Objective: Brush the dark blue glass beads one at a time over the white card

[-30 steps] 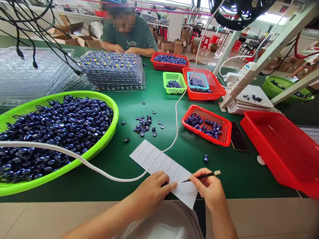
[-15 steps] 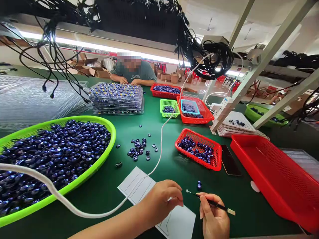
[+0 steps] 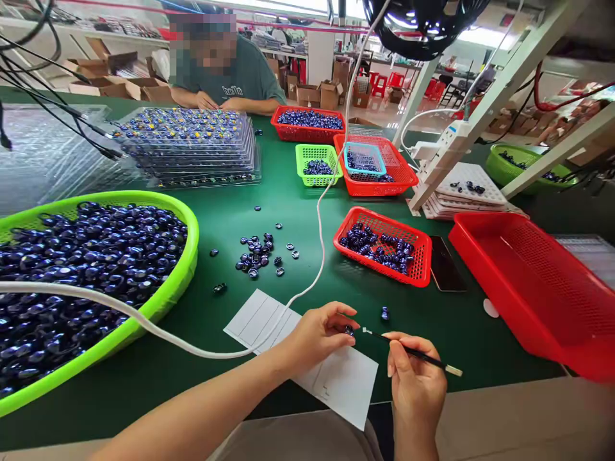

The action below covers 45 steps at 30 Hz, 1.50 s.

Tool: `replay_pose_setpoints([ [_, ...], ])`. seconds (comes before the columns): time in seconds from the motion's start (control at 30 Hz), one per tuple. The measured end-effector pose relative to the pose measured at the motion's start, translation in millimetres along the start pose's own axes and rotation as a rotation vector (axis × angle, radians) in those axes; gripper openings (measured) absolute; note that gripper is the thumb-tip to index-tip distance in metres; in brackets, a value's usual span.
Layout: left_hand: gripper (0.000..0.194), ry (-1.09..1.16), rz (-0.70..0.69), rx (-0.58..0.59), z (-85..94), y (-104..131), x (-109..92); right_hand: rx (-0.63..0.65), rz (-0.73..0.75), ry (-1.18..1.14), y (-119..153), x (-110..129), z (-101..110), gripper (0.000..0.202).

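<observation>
My left hand pinches a small dark blue shiny piece between thumb and fingers, above a white lined paper. In my right hand is a thin black pen-like tool, its small pale tip pointing left, a short gap from the held piece. A single dark blue piece lies on the green table just beyond the tool. Farther left, loose dark blue pieces are scattered on the table.
A big green basket heaped with blue pieces fills the left. A white cable crosses the paper. Red basket, phone and red tray stand right. Stacked clear trays and a person are beyond.
The view has tilted down, so the table sits higher in the picture. My left hand has turned, and the piece between its fingers now shows. My right hand still holds the tool.
</observation>
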<state>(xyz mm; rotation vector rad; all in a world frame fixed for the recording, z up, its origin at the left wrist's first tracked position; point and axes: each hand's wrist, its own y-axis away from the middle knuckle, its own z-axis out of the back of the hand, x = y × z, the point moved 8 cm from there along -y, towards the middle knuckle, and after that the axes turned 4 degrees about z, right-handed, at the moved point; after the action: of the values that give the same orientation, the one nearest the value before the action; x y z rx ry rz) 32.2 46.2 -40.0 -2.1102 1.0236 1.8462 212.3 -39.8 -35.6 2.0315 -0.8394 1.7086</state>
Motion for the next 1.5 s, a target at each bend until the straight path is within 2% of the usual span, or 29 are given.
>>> replay_pose_setpoints([
  [0.27,0.044,-0.084,-0.023,0.081,-3.5,2,-1,0.133,0.08,0.157,9,6,-7,0.018],
  [0.5,0.045,-0.435,-0.133,0.106,-6.0,7,-10,0.201,0.118,0.236,11,5,-11,0.013],
  [0.7,0.046,-0.59,-0.196,0.136,-10.6,10,-15,0.284,0.156,0.276,11,9,-18,0.013],
  [0.93,0.048,-0.65,-0.227,0.143,-12.4,12,-17,0.274,0.13,0.307,11,8,-18,0.012],
  [1.17,0.048,-0.673,-0.185,0.144,-12.4,11,-16,0.287,0.197,0.335,11,10,-20,0.01],
  [1.5,0.049,-0.676,-0.183,0.144,-11.8,10,-16,0.294,0.203,0.333,12,9,-20,0.011],
])
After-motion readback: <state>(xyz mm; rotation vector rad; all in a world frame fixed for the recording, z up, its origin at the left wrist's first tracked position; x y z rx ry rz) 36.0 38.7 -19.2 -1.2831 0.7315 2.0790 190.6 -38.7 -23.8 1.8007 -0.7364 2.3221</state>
